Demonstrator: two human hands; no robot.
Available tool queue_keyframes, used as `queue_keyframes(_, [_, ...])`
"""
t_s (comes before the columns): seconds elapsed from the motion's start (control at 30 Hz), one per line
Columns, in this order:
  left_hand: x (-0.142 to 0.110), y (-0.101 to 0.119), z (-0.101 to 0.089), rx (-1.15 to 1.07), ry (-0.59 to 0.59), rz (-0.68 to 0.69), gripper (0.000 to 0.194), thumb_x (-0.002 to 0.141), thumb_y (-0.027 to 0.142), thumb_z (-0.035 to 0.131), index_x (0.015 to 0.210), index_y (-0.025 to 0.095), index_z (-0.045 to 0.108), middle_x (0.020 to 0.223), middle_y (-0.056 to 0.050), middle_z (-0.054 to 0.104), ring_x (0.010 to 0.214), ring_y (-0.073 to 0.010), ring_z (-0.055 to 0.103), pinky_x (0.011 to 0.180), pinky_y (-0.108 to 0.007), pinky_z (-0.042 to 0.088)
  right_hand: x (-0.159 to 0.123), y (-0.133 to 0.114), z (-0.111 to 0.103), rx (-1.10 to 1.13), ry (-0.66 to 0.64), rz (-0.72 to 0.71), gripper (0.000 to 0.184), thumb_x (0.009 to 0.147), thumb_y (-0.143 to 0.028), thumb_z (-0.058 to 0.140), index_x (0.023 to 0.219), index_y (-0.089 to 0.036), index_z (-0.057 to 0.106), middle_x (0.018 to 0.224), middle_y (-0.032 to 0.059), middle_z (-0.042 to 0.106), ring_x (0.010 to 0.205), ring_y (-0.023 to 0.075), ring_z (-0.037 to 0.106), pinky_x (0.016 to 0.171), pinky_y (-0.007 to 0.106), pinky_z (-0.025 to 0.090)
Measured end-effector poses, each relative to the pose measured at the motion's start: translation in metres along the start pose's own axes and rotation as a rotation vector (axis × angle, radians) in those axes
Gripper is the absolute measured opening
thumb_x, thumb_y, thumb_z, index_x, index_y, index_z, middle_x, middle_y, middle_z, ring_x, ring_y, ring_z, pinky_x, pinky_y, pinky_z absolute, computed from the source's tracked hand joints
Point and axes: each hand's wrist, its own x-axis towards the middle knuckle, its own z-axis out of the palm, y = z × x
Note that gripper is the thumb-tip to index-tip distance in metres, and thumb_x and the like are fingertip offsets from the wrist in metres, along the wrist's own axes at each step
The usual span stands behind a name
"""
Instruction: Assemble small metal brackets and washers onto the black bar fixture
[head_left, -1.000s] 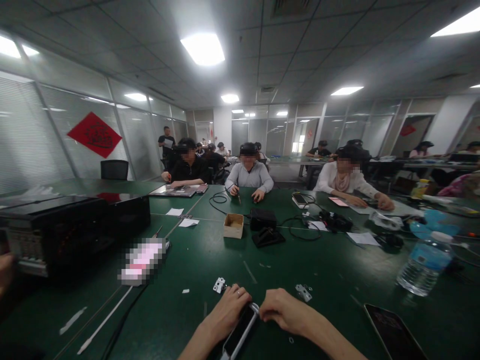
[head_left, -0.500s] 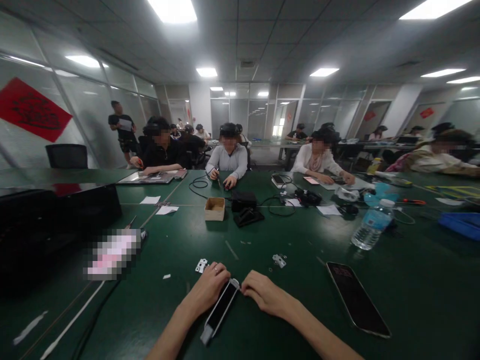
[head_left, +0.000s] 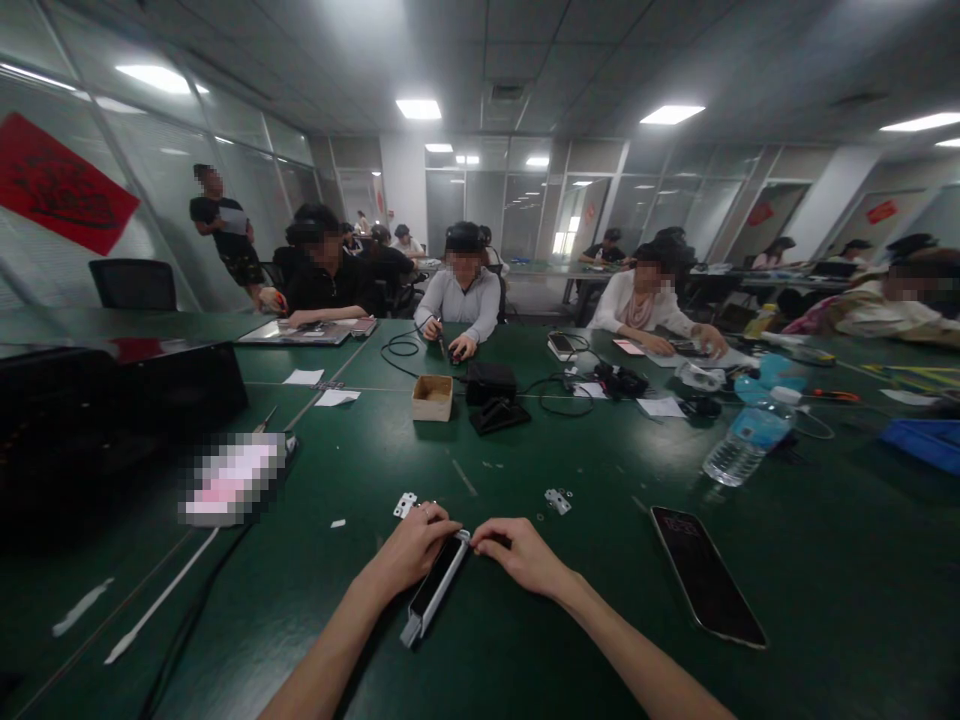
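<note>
A long, narrow piece with a black middle and pale grey edges and ends [head_left: 442, 582] lies aslant on the green table in front of me. My left hand [head_left: 411, 548] is closed around its far end from the left, fingers bent over the edge. At the same end, on the right side, my right hand [head_left: 521, 555] pinches with thumb and forefinger; whatever is between those fingertips is too small to make out. Just beyond my left hand lies a small metal plate with holes [head_left: 405, 504]. A second metal plate [head_left: 557, 501] with small rings rests beyond my right hand.
To the right are a phone [head_left: 706, 575] and a water bottle [head_left: 752, 438]. Ahead stand an open cardboard box [head_left: 433, 400] and a black case [head_left: 491, 384]. A black monitor-like object [head_left: 120, 430] and cables are at left. Several people work across the table.
The camera view has tilted slightly, so things sit a little higher. My right hand has come closer to the piece's far end, and the piece looks slightly turned on its side.
</note>
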Motion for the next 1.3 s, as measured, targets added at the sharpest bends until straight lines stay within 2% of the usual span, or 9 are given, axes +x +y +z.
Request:
queue_keyframes(0.17, [0.002,0.004,0.000,0.041,-0.071,-0.055,0.028,0.091,0.010,0.040,0.105,0.020,0.062,0.106,-0.008,0.060,0.094,-0.0193,0.055,0.084,-0.031,0.044,0.003,0.012,0.006,0.206,0.032,0.057,0.013,0.078,-0.028,0.063,0.082,-0.019,0.071,0.078,0.0020,0.068,0.077,0.0186,0.062,0.075,0.030,0.047])
queue_keyframes(0.3, [0.002,0.006,0.000,0.063,-0.098,-0.089,0.029,0.088,0.004,0.038,0.103,0.019,0.058,0.105,-0.007,0.060,0.093,-0.0186,0.055,0.083,-0.030,0.043,0.006,0.010,0.011,0.311,0.073,0.085,0.013,0.075,-0.029,0.065,0.079,-0.018,0.069,0.073,0.0005,0.065,0.071,0.0161,0.060,0.069,0.027,0.046])
queue_keyframes(0.43, [0.000,0.006,-0.001,0.066,-0.113,-0.114,0.029,0.088,0.004,0.038,0.106,0.020,0.055,0.104,-0.005,0.061,0.091,-0.0184,0.056,0.081,-0.029,0.043,0.008,0.002,0.014,0.346,0.124,0.077,0.014,0.075,-0.031,0.065,0.077,-0.018,0.068,0.069,-0.0002,0.063,0.065,0.0139,0.056,0.062,0.025,0.042])
queue_keyframes(0.57, [-0.001,0.007,-0.002,0.056,-0.116,-0.120,0.028,0.089,0.005,0.039,0.107,0.019,0.054,0.103,-0.005,0.060,0.091,-0.0188,0.055,0.081,-0.030,0.042,0.010,-0.001,0.014,0.324,0.120,0.091,0.014,0.074,-0.030,0.065,0.077,-0.017,0.068,0.068,0.0006,0.064,0.062,0.0137,0.055,0.059,0.025,0.041])
queue_keyframes(0.67, [-0.001,0.009,-0.003,0.039,-0.117,-0.113,0.028,0.089,0.004,0.038,0.106,0.019,0.055,0.103,-0.006,0.060,0.091,-0.0188,0.055,0.082,-0.030,0.043,0.010,0.001,0.013,0.286,0.109,0.106,0.011,0.074,-0.026,0.063,0.075,-0.016,0.068,0.066,0.0009,0.063,0.060,0.0138,0.056,0.058,0.025,0.042])
queue_keyframes(0.83, [-0.002,0.009,-0.002,0.015,-0.118,-0.096,0.027,0.089,0.003,0.039,0.106,0.017,0.055,0.103,-0.006,0.060,0.093,-0.0186,0.054,0.084,-0.029,0.043,0.011,-0.005,0.008,0.224,0.077,0.084,0.010,0.073,-0.019,0.059,0.075,-0.017,0.069,0.071,0.0017,0.067,0.070,0.0176,0.063,0.067,0.028,0.047])
queue_keyframes(1.07, [-0.005,0.000,0.006,-0.093,-0.119,-0.084,0.030,0.087,0.002,0.042,0.108,0.019,0.055,0.105,-0.005,0.059,0.098,-0.0183,0.053,0.089,-0.030,0.041,0.016,-0.036,-0.012,-0.257,-0.122,-0.018,0.021,0.077,-0.014,0.054,0.082,-0.019,0.073,0.073,0.0003,0.071,0.068,0.0143,0.063,0.065,0.022,0.044])
queue_keyframes(1.17, [-0.007,0.000,0.006,-0.136,-0.106,-0.077,0.030,0.089,0.004,0.040,0.108,0.020,0.056,0.106,-0.005,0.058,0.097,-0.0178,0.052,0.088,-0.029,0.041,0.020,-0.040,-0.018,-0.359,-0.211,-0.067,0.022,0.079,-0.015,0.053,0.087,-0.020,0.073,0.080,0.0001,0.072,0.074,0.0138,0.064,0.070,0.021,0.045])
queue_keyframes(1.3, [-0.007,0.002,0.004,-0.142,-0.123,-0.095,0.030,0.088,0.004,0.040,0.108,0.020,0.056,0.106,-0.005,0.058,0.098,-0.0184,0.052,0.088,-0.029,0.040,0.024,-0.036,-0.022,-0.428,-0.268,-0.151,0.021,0.080,-0.015,0.055,0.088,-0.022,0.074,0.085,-0.0002,0.073,0.080,0.0134,0.064,0.082,0.020,0.042])
